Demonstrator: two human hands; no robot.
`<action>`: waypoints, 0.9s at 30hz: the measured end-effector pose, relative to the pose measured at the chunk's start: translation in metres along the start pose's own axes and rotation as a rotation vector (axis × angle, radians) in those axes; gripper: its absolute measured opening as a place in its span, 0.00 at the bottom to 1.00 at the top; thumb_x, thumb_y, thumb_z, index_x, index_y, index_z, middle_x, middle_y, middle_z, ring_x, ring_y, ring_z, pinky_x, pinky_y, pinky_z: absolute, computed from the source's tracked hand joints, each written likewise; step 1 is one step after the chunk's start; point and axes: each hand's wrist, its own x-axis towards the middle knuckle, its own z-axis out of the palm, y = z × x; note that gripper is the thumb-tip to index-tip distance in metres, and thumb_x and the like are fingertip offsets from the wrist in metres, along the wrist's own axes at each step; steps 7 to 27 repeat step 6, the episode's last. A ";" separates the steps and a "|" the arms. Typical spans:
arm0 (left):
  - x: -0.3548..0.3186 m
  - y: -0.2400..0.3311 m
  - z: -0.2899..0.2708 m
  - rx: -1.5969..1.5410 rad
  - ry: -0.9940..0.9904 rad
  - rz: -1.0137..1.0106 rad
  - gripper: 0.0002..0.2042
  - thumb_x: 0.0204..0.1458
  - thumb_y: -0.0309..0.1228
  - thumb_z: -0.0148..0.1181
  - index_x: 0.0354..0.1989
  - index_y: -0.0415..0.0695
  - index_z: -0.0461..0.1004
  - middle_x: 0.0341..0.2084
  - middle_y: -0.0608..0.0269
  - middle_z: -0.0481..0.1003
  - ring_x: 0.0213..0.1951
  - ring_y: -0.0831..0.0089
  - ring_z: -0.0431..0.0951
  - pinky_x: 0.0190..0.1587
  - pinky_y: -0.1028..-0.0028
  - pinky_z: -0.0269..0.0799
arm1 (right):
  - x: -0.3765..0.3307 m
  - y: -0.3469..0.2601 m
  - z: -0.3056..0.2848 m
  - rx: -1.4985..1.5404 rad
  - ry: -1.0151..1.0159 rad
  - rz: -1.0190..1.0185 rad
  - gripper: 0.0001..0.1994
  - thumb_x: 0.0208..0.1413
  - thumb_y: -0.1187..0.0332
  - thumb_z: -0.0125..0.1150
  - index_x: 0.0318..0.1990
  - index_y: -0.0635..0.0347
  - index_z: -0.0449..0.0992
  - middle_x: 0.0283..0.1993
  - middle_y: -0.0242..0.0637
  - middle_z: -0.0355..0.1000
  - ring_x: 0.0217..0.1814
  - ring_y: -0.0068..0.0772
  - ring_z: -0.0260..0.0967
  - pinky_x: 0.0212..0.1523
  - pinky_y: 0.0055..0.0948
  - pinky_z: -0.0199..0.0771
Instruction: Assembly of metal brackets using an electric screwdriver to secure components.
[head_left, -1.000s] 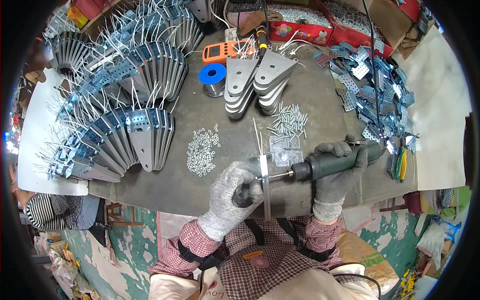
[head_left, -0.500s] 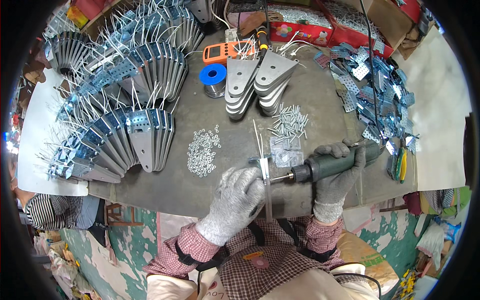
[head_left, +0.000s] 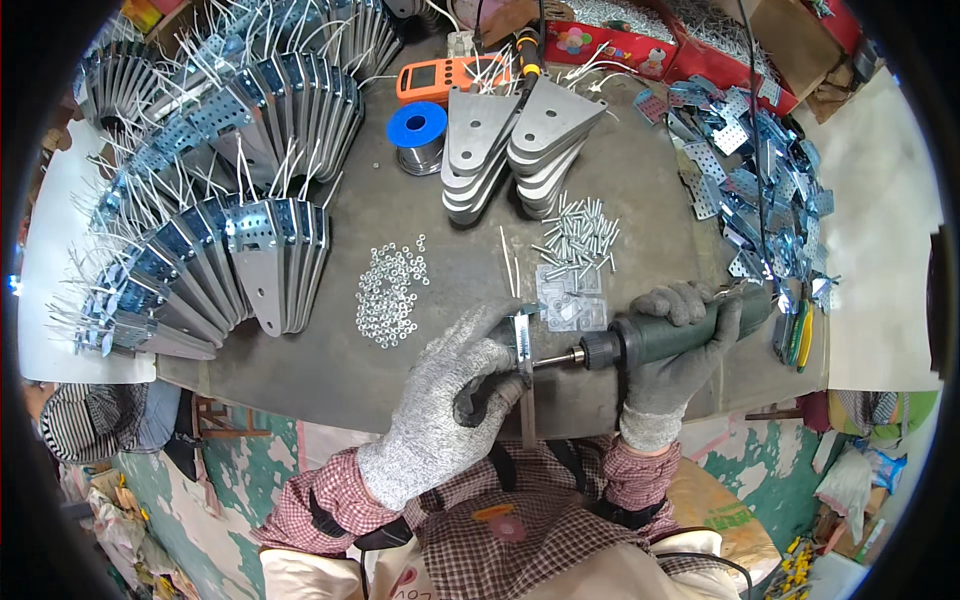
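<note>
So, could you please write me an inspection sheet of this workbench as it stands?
Surface: grey worktable, crowded.
Job's things: metal bracket held upright by left hand; green electric screwdriver in right hand, bit against bracket.
Clutter: nuts, screws, teardrop plates, solder spool, orange meter, fanned bracket assemblies, loose perforated brackets.
Grippers: both gloved, gripping.
Cables: black cord over the brackets.
Surroundings: worn green floor.

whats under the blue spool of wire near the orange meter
The blue spool stands directly on the dark grey table, nothing else visibly beneath it. The patch of table under its base is covered, so anything small there cannot be seen.
</note>
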 end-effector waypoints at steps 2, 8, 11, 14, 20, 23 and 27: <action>-0.001 0.003 0.003 -0.045 0.020 -0.045 0.12 0.47 0.20 0.69 0.37 0.37 0.73 0.62 0.40 0.69 0.59 0.44 0.74 0.60 0.56 0.70 | 0.000 0.000 -0.006 0.007 -0.011 -0.007 0.13 0.64 0.52 0.59 0.38 0.51 0.70 0.28 0.23 0.60 0.31 0.22 0.60 0.43 0.34 0.69; -0.007 0.001 0.014 0.071 0.061 -0.078 0.12 0.47 0.20 0.69 0.39 0.37 0.73 0.62 0.40 0.69 0.61 0.43 0.73 0.61 0.57 0.69 | 0.000 -0.001 -0.004 -0.047 -0.013 -0.045 0.13 0.65 0.52 0.59 0.37 0.51 0.71 0.27 0.22 0.60 0.30 0.20 0.60 0.42 0.32 0.69; -0.007 0.001 0.014 0.071 0.061 -0.078 0.12 0.47 0.20 0.69 0.39 0.37 0.73 0.62 0.40 0.69 0.61 0.43 0.73 0.61 0.57 0.69 | 0.000 -0.001 -0.004 -0.047 -0.013 -0.045 0.13 0.65 0.52 0.59 0.37 0.51 0.71 0.27 0.22 0.60 0.30 0.20 0.60 0.42 0.32 0.69; -0.007 0.001 0.014 0.071 0.061 -0.078 0.12 0.47 0.20 0.69 0.39 0.37 0.73 0.62 0.40 0.69 0.61 0.43 0.73 0.61 0.57 0.69 | 0.000 -0.001 -0.004 -0.047 -0.013 -0.045 0.13 0.65 0.52 0.59 0.37 0.51 0.71 0.27 0.22 0.60 0.30 0.20 0.60 0.42 0.32 0.69; -0.007 0.001 0.014 0.071 0.061 -0.078 0.12 0.47 0.20 0.69 0.39 0.37 0.73 0.62 0.40 0.69 0.61 0.43 0.73 0.61 0.57 0.69 | 0.000 -0.001 -0.004 -0.047 -0.013 -0.045 0.13 0.65 0.52 0.59 0.37 0.51 0.71 0.27 0.22 0.60 0.30 0.20 0.60 0.42 0.32 0.69; -0.007 0.001 0.014 0.071 0.061 -0.078 0.12 0.47 0.20 0.69 0.39 0.37 0.73 0.62 0.40 0.69 0.61 0.43 0.73 0.61 0.57 0.69 | 0.000 -0.001 -0.004 -0.047 -0.013 -0.045 0.13 0.65 0.52 0.59 0.37 0.51 0.71 0.27 0.22 0.60 0.30 0.20 0.60 0.42 0.32 0.69; -0.007 0.001 0.014 0.071 0.061 -0.078 0.12 0.47 0.20 0.69 0.39 0.37 0.73 0.62 0.40 0.69 0.61 0.43 0.73 0.61 0.57 0.69 | 0.000 -0.001 -0.004 -0.047 -0.013 -0.045 0.13 0.65 0.52 0.59 0.37 0.51 0.71 0.27 0.22 0.60 0.30 0.20 0.60 0.42 0.32 0.69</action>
